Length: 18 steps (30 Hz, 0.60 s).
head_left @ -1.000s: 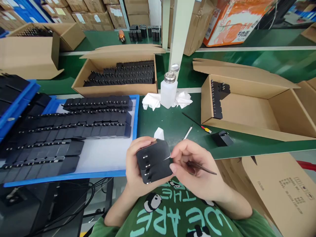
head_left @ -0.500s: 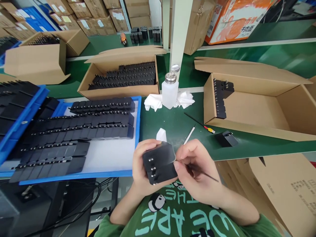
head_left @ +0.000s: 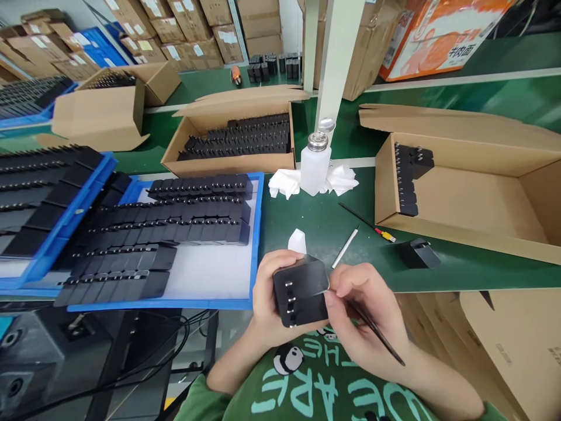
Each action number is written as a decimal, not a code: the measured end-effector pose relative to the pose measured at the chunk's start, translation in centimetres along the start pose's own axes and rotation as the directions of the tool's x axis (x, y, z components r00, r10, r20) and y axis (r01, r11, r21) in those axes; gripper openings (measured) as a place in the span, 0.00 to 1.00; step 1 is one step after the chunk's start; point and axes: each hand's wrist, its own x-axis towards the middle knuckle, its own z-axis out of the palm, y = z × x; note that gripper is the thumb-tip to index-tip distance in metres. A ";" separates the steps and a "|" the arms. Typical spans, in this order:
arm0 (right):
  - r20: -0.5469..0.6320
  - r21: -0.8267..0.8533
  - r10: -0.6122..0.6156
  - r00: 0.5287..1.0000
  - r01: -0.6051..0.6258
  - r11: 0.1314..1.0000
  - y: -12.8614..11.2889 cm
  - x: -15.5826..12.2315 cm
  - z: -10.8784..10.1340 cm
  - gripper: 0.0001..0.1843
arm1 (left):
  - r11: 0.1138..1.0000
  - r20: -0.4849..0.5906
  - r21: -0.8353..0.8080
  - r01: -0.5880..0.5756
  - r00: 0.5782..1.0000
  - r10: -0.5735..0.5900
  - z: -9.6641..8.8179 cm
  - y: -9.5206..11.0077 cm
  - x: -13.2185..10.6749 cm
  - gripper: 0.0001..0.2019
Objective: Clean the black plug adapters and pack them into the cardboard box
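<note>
Holding a small stack of black plug adapters (head_left: 302, 290) just off the near edge of the counter (head_left: 307, 213), the left hand (head_left: 265, 295) wraps around the stack's left side with the fingers curled behind it; the metal prongs face the near left. The right hand (head_left: 366, 313) is closed in a pen-like pinch on a thin dark tool (head_left: 381, 338), whose tip meets the right edge of the stack while its tail juts toward the near right. To the left lies a blue tray (head_left: 255, 234) bearing rows of black units (head_left: 175, 225). Just beyond the hands a small white scrap (head_left: 297, 240) and a slim white stick (head_left: 345, 248) rest on the green surface, with a loose adapter (head_left: 418, 254) further right. A white bottle (head_left: 314, 166) stands on white cloth (head_left: 344, 177) farther back, and an open cardboard box (head_left: 464, 202) sits at the right with a few adapters stacked at its left wall.
</note>
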 end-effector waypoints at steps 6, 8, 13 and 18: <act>0.098 0.000 -0.021 0.995 0.022 1.000 0.1 -0.4 -0.7 0.14 | 0.998 0.007 -0.056 0.008 1.000 -0.008 0.1 -0.2 0.1 0.41; 0.069 0.027 -0.027 0.997 0.025 0.999 0.2 -0.3 -0.7 0.14 | 0.999 0.019 -0.051 0.009 1.000 -0.008 0.1 -0.1 0.0 0.41; -0.036 0.128 -0.050 0.998 0.054 0.990 -0.4 0.9 -0.6 0.13 | 1.000 -0.002 -0.015 0.006 1.000 -0.006 0.5 0.4 -0.1 0.44; -0.023 -0.041 -0.015 1.000 0.014 0.999 -1.4 1.5 -0.4 0.21 | 1.000 0.022 -0.002 0.023 1.000 -0.022 0.6 0.7 -0.2 0.37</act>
